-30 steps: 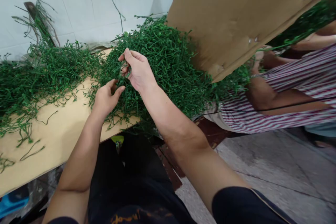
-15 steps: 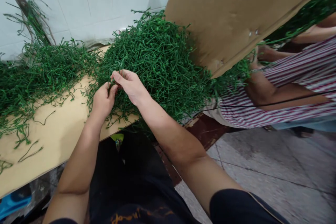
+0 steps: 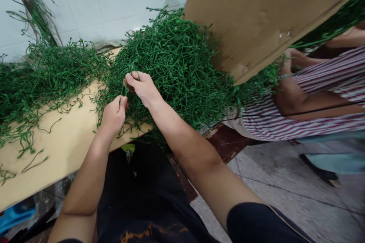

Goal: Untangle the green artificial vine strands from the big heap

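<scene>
Thin green artificial plant stems lie in a big tangled heap [image 3: 176, 64] in front of me. At its left edge, my left hand [image 3: 114, 113] pinches a green stem [image 3: 123, 90] between thumb and forefinger. Just above and to the right, my right hand [image 3: 141, 85] has its fingers closed on green stem as well, and a short length runs between the two hands. Whether both hold one stem or several, I cannot tell. A second, flatter spread of stems [image 3: 57, 72] covers the board to the left.
A pale board [image 3: 65, 140] forms the work surface. Beyond the heap, a brown panel [image 3: 242, 19] slants up on the right. Past it sits a person in a striped garment [image 3: 265, 117], arms near more green stems. A tiled wall [image 3: 108, 3] stands behind.
My hands have drawn slightly apart, the right upward and the left a little down, so the stem between them shows more. The view has shifted slightly.
</scene>
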`<state>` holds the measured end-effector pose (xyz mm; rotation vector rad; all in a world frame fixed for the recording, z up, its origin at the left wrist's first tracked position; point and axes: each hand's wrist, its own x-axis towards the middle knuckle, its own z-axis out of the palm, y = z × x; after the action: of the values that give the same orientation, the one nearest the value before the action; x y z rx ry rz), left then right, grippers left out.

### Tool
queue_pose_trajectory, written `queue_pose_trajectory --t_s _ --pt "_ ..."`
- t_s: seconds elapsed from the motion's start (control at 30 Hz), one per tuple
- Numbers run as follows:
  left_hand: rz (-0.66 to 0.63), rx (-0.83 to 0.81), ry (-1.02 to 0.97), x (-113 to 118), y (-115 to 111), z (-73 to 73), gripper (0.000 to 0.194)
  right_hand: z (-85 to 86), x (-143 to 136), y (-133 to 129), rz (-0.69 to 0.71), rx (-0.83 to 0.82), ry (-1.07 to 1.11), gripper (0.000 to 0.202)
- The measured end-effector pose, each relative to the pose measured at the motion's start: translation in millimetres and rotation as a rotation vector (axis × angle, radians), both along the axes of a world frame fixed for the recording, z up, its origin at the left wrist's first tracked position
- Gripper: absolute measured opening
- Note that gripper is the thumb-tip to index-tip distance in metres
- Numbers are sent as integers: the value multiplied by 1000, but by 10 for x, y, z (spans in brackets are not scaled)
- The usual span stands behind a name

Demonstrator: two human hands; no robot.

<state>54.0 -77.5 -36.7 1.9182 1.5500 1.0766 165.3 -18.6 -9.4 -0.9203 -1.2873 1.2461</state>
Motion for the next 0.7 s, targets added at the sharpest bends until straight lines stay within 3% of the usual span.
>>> queue_pose_trajectory --t_s 0.13,0.27,0.37,0.53,0.63,0.7 --pt "25 -12 -26 69 -94 18 39 -94 -16 223 -104 84 -56 33" --pt "-133 -88 16 128 -338 84 40 -79 174 517 -277 76 27 35" --pt "-96 -63 -17 82 -370 109 39 52 282 513 -186 127 28 35" --pt "114 14 27 -175 -17 32 19 207 218 194 5 109 -61 30" --pt "217 111 -7 -274 143 -6 41 197 191 86 54 91 -81 27" --pt "201 157 -126 -256 183 -1 47 182 192 58 72 85 -82 27"
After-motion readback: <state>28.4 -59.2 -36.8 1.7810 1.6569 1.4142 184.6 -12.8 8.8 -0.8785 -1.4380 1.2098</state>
